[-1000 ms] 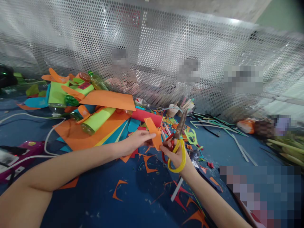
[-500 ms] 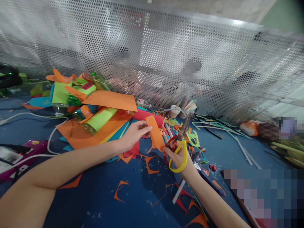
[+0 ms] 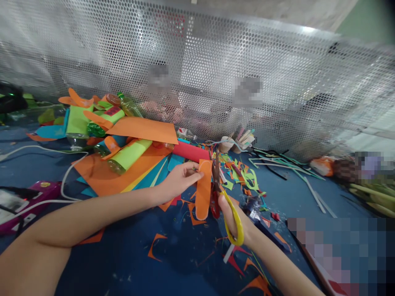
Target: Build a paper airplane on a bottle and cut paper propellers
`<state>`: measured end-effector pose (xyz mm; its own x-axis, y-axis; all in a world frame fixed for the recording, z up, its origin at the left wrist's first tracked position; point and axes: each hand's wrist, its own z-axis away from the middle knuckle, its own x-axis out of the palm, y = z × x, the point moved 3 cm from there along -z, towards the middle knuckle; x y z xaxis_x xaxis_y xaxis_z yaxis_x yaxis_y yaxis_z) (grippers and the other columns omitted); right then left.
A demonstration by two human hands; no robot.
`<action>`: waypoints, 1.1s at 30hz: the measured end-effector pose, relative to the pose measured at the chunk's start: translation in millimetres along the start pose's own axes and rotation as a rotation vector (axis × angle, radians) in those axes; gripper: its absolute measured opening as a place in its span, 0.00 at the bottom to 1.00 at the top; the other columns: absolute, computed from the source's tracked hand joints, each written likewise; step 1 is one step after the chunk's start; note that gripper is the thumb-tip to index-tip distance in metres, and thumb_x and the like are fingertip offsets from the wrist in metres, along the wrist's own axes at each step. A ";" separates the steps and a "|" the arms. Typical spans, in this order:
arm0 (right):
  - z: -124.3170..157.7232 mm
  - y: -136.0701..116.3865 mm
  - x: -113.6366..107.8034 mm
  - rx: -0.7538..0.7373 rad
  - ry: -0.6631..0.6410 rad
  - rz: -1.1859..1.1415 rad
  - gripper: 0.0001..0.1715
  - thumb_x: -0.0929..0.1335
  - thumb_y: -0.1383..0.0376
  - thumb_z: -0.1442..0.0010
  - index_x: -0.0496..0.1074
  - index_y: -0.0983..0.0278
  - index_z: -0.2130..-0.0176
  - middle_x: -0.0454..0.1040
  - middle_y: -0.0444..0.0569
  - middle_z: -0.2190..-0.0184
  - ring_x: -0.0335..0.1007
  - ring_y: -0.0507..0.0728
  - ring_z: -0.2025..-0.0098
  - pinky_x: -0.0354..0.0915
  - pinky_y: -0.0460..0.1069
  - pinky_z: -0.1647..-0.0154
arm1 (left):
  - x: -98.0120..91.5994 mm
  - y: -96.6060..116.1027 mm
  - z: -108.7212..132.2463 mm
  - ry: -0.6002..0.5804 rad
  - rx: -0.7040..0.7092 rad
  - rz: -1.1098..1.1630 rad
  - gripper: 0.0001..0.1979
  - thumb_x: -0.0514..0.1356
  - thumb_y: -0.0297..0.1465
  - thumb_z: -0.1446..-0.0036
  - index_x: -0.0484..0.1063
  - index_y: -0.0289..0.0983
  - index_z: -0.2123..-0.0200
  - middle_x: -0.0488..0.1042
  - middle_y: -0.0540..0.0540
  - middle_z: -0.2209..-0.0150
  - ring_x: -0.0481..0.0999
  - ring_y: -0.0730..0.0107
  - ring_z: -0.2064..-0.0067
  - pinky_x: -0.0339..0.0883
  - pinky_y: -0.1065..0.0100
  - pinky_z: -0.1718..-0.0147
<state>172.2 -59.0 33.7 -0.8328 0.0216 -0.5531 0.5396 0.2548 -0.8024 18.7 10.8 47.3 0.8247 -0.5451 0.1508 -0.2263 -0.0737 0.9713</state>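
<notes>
Between its thumb and fingers my left hand pinches an orange paper strip. The strip hangs upright, its lower end rounded and a pale outline near its edges. My right hand grips yellow-and-red scissors, with fingers through the handles. Their dark blades point away from me, slightly parted, beside the strip's right edge near its top. Whether the blades touch the paper I cannot tell. Behind the strip lies a red paper roll.
Paper-wrapped bottles and orange sheets are piled at left. Paper scraps litter the blue surface. Cups of sticks stand before a perforated metal screen, with people behind it. A purple box with white cables lies left.
The orange strip has turned more upright and come down slightly. My right hand has let go of its lower end, and the scissors have swung to the strip's right edge, blades parted.
</notes>
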 end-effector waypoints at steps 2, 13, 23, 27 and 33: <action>1.0 -3.8 0.1 -0.004 -0.031 0.054 0.25 0.54 0.48 0.39 0.66 0.62 0.69 0.72 0.48 0.72 0.67 0.56 0.71 0.65 0.50 0.67 | 0.3 0.4 0.7 0.018 0.018 -0.008 0.06 0.59 0.32 0.46 0.69 0.35 0.68 0.73 0.50 0.71 0.73 0.71 0.67 0.66 0.68 0.63; 5.5 -1.5 8.3 0.040 -0.158 -0.095 0.26 0.54 0.46 0.39 0.58 0.61 0.77 0.64 0.46 0.76 0.63 0.53 0.77 0.66 0.48 0.75 | -1.3 11.0 2.9 0.053 0.075 -0.087 0.06 0.59 0.32 0.46 0.70 0.35 0.69 0.73 0.50 0.70 0.72 0.74 0.68 0.64 0.72 0.66; 6.2 -8.5 4.8 -0.056 -0.126 0.097 0.29 0.50 0.47 0.38 0.58 0.62 0.78 0.63 0.46 0.79 0.63 0.54 0.76 0.65 0.49 0.73 | -1.2 13.6 3.6 0.060 0.097 -0.147 0.07 0.58 0.32 0.45 0.70 0.34 0.70 0.72 0.51 0.72 0.71 0.75 0.69 0.62 0.73 0.69; 5.3 -11.1 5.3 -0.033 -0.128 0.095 0.31 0.50 0.44 0.39 0.57 0.61 0.79 0.64 0.46 0.80 0.64 0.54 0.77 0.64 0.49 0.74 | -1.1 14.1 4.2 0.067 0.095 -0.160 0.07 0.58 0.32 0.45 0.70 0.34 0.70 0.72 0.51 0.72 0.71 0.75 0.70 0.62 0.72 0.69; 5.0 -12.0 7.1 0.035 -0.158 0.069 0.33 0.49 0.42 0.40 0.56 0.61 0.82 0.62 0.44 0.83 0.65 0.53 0.80 0.61 0.47 0.78 | -0.4 9.9 3.6 0.075 0.075 -0.105 0.06 0.59 0.32 0.46 0.69 0.34 0.69 0.72 0.51 0.71 0.71 0.75 0.69 0.63 0.72 0.68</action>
<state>160.5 -66.7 38.2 -0.7653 -0.1155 -0.6332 0.6009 0.2244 -0.7672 14.3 7.3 56.2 0.8816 -0.4675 0.0650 -0.1723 -0.1906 0.9664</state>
